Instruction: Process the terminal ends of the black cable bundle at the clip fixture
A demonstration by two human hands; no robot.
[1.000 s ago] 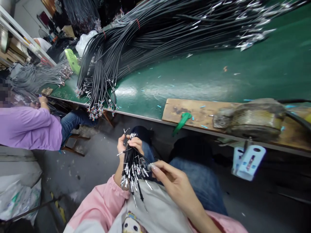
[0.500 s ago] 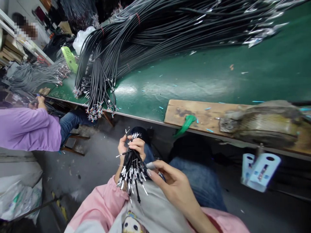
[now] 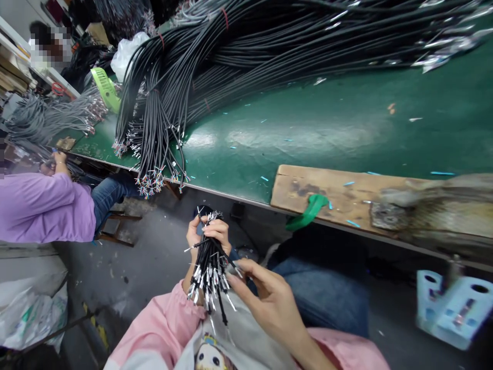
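My left hand [image 3: 217, 231] is wrapped round a bundle of short black cables [image 3: 210, 257] over my lap. Silver, stripped ends fan out below the fist, and a few stray ends stick out at the top and left. At the bundle's right side, my right hand [image 3: 269, 290] has thumb and forefinger closed at the silver end of one black cable. Its other fingers are curled and partly hidden.
Long black cables [image 3: 246, 51] tied in bunches cover the back of the green bench [image 3: 239, 169]. A wooden board [image 3: 295, 180] carries a green strap [image 3: 311, 210] and a worn machine [image 3: 442, 210]. A blue holder [image 3: 454, 308] hangs below. A person in purple [image 3: 50, 205] sits at left.
My view has shifted, so the board, machine and blue holder appear farther right and lower. My right fingertips have moved slightly on the cable end; my left hand keeps its hold.
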